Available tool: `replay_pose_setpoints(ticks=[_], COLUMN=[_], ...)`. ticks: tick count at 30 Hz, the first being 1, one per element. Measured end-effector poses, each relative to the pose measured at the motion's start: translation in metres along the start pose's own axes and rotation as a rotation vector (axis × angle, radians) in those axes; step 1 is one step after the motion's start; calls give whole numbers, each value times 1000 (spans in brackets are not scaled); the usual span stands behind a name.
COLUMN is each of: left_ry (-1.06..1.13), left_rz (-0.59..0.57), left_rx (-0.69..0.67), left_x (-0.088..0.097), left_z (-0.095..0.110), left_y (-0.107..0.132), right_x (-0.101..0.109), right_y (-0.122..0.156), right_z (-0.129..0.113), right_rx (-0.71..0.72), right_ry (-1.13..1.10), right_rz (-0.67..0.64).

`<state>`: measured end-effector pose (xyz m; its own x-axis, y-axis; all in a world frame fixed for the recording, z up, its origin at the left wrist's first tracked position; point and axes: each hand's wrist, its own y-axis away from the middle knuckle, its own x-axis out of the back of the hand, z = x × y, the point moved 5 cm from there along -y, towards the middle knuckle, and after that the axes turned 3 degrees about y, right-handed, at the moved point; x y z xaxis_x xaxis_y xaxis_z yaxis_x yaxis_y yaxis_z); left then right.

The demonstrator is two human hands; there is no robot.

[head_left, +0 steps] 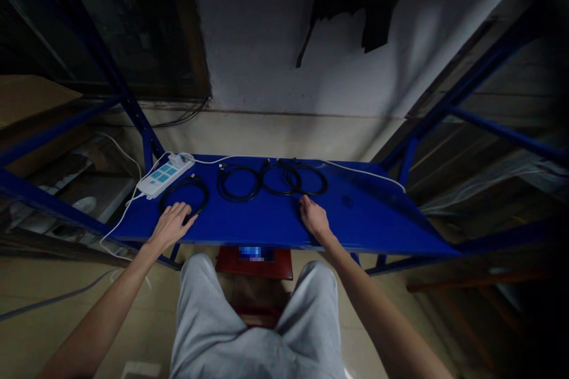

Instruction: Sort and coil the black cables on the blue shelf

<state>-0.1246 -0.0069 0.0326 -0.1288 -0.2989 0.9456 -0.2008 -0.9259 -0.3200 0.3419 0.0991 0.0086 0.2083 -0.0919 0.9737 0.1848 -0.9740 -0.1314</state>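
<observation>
A blue metal shelf (pixel 364 213) spans the middle of the view. On it lie several coiled black cables: one at the left (pixel 201 188), one in the middle (pixel 239 182), and an overlapping pair further right (pixel 294 177). My left hand (pixel 171 224) lies flat with fingers spread on the shelf, its fingertips on the near edge of the left coil. My right hand (pixel 315 217) rests palm down, fingers stretched out, just in front of the right pair of coils. Neither hand holds anything.
A white power strip (pixel 164 176) with blue sockets sits at the shelf's back left, its white cord (pixel 364 172) trailing along the rear edge. Blue rack uprights (pixel 146 136) stand at both sides. A red stool (pixel 255 262) is under the shelf, by my grey-trousered knees.
</observation>
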Motion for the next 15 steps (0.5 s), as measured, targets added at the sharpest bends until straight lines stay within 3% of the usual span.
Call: replay_pose_setpoints(ticks=[3,7,11,15], left_ry=[20,56,174,288], left_rz=[-6,6,-4,30], left_rx=[33,-41,-145,-105], left_x=[4,8,-2,-17], left_z=[5,34,70,84], left_y=[-9,-23,-35,-40], right_x=[3,6,8,13], right_y=[0,1,2,3], right_z=[-1,-1,0,-2], right_rx=[-9,-2,-16,-26], right_ry=[-15,-69,-93,-100], right_rz=[-14,-12,-6,-16])
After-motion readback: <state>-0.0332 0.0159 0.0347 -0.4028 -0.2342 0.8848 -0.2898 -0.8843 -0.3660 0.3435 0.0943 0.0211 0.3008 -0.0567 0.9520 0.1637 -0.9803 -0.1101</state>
